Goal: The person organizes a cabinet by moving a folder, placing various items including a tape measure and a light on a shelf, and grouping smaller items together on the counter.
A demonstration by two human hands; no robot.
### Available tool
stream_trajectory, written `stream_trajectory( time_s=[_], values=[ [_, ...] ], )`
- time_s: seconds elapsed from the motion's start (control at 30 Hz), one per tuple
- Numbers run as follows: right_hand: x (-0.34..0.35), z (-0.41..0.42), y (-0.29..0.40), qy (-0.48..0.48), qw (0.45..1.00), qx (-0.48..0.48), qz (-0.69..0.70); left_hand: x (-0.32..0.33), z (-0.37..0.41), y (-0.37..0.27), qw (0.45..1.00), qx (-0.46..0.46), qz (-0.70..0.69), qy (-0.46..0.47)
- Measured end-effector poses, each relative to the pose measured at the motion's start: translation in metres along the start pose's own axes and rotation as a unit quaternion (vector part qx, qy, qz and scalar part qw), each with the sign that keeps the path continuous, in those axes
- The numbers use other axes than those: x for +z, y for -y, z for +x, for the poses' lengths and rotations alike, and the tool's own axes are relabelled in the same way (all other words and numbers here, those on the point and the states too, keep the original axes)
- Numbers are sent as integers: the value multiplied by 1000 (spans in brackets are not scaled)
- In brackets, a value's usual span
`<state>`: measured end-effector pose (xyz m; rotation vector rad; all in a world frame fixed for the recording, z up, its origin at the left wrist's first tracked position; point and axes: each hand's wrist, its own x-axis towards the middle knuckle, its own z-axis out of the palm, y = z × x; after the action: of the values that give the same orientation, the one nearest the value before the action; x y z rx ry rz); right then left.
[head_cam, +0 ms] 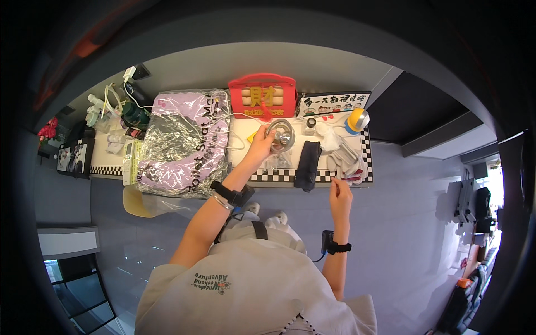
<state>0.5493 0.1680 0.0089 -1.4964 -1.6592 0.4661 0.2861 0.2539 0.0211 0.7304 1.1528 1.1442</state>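
My left hand grips a round, shiny metal-and-clear object, perhaps a lid or shallow dish, above the middle of a narrow table. Its exact kind is unclear. My right hand is off the table's front edge at the right, fingers bent close together; whether they hold something small cannot be told. Just beyond it lie white gloves with dark red parts. A folded dark cloth hangs slightly over the edge between my hands. Behind it stand a small jar with a black top and crumpled white plastic.
A plastic-wrapped toilet seat mat covers the table's left part, a white cable over it. Behind stand a red decoration, a framed sign and a yellow-and-blue round object. A beige bin stands below the front edge.
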Motion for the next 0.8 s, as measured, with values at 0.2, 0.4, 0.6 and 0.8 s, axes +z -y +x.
stream_trajectory(
  time_s=[0.2,0.4,0.6,0.8],
  values=[
    [26,48,58,126,971,44,197,-10,-37,-30,993,37,-98,60],
    [63,70,105,262,896,66,354,-11,-67,-47,982,37,-147,108],
    [99,64,112,298,844,105,434,-32,-76,-42,983,37,-161,82],
    [121,55,112,304,823,119,464,-48,-82,-33,988,22,-151,18]
  ],
)
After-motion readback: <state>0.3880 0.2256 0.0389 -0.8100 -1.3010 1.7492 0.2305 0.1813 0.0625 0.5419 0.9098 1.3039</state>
